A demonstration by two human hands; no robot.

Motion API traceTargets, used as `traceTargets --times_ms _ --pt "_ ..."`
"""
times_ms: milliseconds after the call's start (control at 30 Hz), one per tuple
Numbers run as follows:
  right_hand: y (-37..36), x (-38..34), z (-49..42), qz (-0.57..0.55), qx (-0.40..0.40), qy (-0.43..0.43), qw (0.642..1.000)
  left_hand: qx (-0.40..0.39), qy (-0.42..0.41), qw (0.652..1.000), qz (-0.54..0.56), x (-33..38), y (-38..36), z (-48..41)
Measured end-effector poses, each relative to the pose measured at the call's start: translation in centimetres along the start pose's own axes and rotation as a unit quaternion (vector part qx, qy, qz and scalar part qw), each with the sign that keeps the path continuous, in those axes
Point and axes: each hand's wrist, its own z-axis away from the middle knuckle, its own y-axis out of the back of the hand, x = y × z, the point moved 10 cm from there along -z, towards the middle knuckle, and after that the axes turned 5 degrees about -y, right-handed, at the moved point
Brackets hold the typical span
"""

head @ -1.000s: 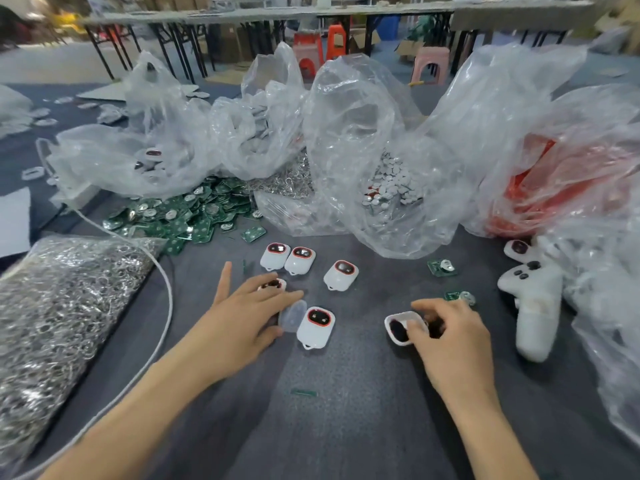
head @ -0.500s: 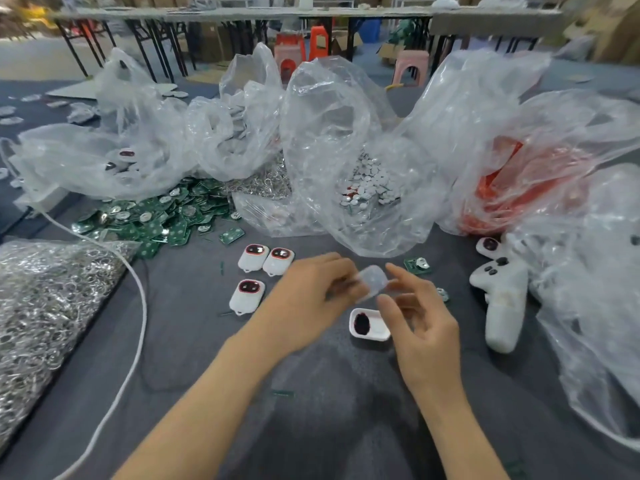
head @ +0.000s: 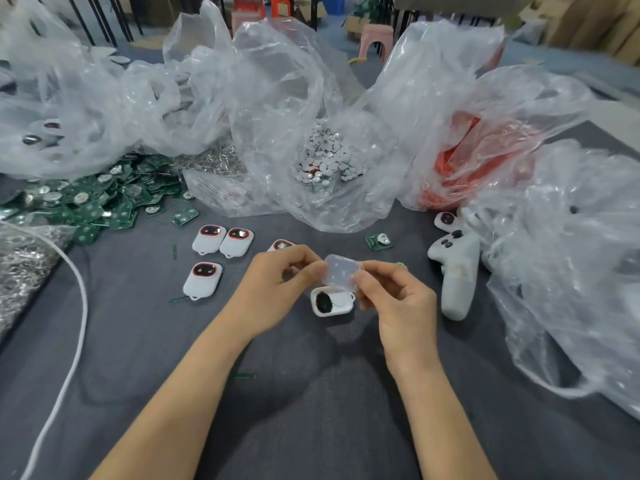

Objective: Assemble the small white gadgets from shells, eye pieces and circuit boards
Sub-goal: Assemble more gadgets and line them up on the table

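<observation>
Head view: left hand (head: 273,282), right hand (head: 398,299) both pinch clear cover (head: 341,275), just above open shell (head: 341,310) on table (head: 138,341), dark eye piece (head: 323,302) inside. Unit not closed. Several finished gadgets (head: 202,280) near left; circuit board pile (head: 86,202) large, much judged outstanding.

Table cloth (head: 138,358) dark grey, plain. Finished gadgets (head: 202,282) white, with red-ringed dark eye. Open shell (head: 342,302) white, black patch inside. Clear piece (head: 341,277) colourless, frosty. Circuit boards (head: 104,206) green, silver spots. Ring heap (head: 20,261) silver. Cord (head: 81,306) white. Controller (head: 459,271) white, black buttons. Bag (head: 460,168) clear, red-orange showing through.
</observation>
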Motion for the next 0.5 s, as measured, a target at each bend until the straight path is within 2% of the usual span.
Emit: traceTargets --times_ms 200,267,367,500 --pt "0.9 0.5 -0.3 0.039 0.020 -0.003 0.999 0.007 0.006 0.998 -0.055 -0.5 1.4 0.1" --pt "1.0 0.7 -0.4 0.064 0.019 -0.005 0.998 -0.049 -0.002 0.989 -0.137 -0.8 0.7 0.2" --pt "0.7 0.9 -0.4 0.120 0.008 -0.002 0.993 -0.146 -0.003 0.953 -0.265 -1.9 -1.6 0.6" --pt "-0.1 0.7 -0.3 0.232 -0.011 0.024 0.972 -0.145 -0.009 0.959 -0.245 -1.9 -2.2 0.6"
